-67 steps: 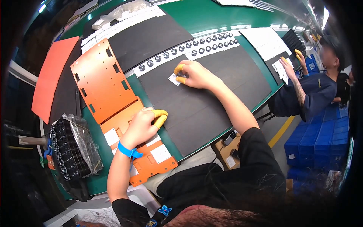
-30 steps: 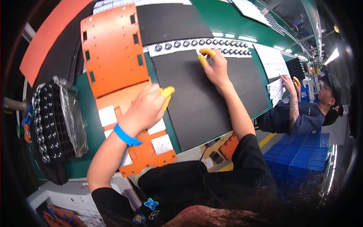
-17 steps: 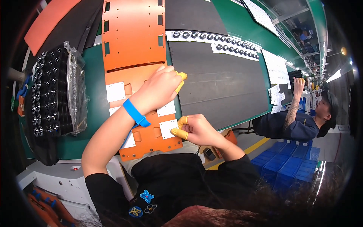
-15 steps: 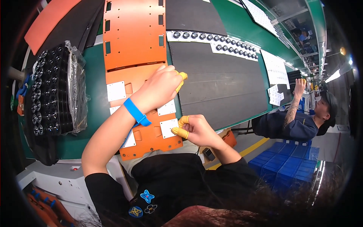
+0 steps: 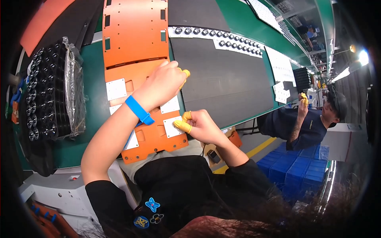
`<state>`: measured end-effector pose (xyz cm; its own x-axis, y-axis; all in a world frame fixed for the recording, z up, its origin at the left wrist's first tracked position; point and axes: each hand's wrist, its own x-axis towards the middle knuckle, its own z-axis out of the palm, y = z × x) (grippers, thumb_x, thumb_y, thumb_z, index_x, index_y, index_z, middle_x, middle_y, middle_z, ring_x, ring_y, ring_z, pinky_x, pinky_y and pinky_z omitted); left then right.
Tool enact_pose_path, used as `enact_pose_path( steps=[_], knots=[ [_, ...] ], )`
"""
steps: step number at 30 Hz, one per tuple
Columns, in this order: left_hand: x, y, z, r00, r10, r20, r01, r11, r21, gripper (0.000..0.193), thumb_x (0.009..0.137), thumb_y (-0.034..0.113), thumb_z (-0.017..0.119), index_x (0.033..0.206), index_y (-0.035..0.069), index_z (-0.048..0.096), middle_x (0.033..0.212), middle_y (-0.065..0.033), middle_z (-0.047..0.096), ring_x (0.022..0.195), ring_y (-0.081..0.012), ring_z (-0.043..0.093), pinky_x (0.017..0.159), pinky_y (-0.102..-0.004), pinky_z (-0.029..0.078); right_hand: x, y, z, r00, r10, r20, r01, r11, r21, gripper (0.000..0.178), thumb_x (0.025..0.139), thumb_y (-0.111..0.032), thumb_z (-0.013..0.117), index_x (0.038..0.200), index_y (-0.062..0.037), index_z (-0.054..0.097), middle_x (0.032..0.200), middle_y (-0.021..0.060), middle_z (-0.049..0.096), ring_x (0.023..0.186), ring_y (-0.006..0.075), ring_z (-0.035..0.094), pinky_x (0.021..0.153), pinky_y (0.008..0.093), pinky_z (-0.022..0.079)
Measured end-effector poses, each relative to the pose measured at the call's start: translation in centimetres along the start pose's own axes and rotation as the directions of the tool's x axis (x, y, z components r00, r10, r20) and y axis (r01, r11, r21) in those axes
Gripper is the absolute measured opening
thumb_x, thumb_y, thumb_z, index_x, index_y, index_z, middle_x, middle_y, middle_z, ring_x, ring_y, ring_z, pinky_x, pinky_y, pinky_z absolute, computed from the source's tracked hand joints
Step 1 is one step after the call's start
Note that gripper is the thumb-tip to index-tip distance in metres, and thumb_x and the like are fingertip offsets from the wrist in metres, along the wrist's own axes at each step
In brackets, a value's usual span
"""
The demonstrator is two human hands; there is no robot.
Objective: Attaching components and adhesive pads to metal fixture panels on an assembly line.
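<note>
My left hand [image 5: 162,84], with a blue wrist strap, is curled closed over the right side of an orange panel [image 5: 146,147]. Yellow finger cots cover some of its fingertips; whatever is inside them is hidden. Nearer my body, my right hand [image 5: 205,127] has its thumb and forefinger, in yellow cots, bent together at the right edge of a white square board [image 5: 171,127]. That board lies on the panel. Other white boards sit there too: one at upper left [image 5: 116,89], one beneath my left wrist [image 5: 170,105] and one partly behind my left forearm [image 5: 131,141].
A second orange panel [image 5: 136,33] adjoins at the far end. Black trays of round lenses [image 5: 47,91], partly in plastic, stand at left. Dark mats [image 5: 222,75] and white strips with black round parts [image 5: 238,47] lie right. Another person [image 5: 307,127] works beyond blue bins [image 5: 293,164].
The whole view has shifted slightly, moving the bench a little left and up. Both my hands keep nearly the same places on the panel. The other person's raised hand has lowered.
</note>
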<state>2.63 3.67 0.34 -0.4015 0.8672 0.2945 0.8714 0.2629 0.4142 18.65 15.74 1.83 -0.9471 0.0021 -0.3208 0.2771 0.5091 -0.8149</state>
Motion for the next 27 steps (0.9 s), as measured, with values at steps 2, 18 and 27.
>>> enact_pose_path(
  steps=[2,18,27],
  knots=[
    [0.0,-0.1,0.3,0.997,0.024,-0.068,-0.025,1.0,-0.015,0.003,0.08,0.004,0.061,0.079,0.002,0.063,0.071,-0.0122,0.062,0.082,-0.0273,0.056,0.079,-0.0385,0.045,0.0,0.0,0.0,0.999,0.012,-0.035,-0.011,1.0,0.029,0.039,0.088,-0.023,0.072,0.065,0.0034,0.056,0.05,0.004,0.041,0.051,0.0073,0.033,0.045,0.0286,0.032],
    [0.6,-0.1,0.4,0.997,-0.062,-0.054,0.052,0.985,-0.166,0.027,0.083,0.002,0.056,0.107,0.0,0.068,0.084,-0.0187,0.058,0.083,-0.035,0.053,0.074,-0.0432,0.043,3.4,0.2,1.0,0.938,-0.069,-0.339,0.132,0.977,0.167,0.032,0.084,-0.022,0.074,0.071,-0.0017,0.053,0.055,0.0025,0.051,0.051,0.0087,0.049,0.049,0.028,0.039],
    [0.7,0.4,-0.4,0.967,-0.251,0.029,0.236,0.855,-0.463,0.027,0.087,0.002,0.051,0.108,-0.004,0.066,0.081,-0.0165,0.056,0.076,-0.0292,0.054,0.069,-0.0374,0.043,1.2,1.9,-1.2,0.836,-0.244,-0.491,0.347,0.929,0.129,0.015,0.085,-0.011,0.074,0.084,0.0005,0.065,0.068,0.0031,0.061,0.063,0.0065,0.055,0.056,0.0253,0.046]
  ],
)
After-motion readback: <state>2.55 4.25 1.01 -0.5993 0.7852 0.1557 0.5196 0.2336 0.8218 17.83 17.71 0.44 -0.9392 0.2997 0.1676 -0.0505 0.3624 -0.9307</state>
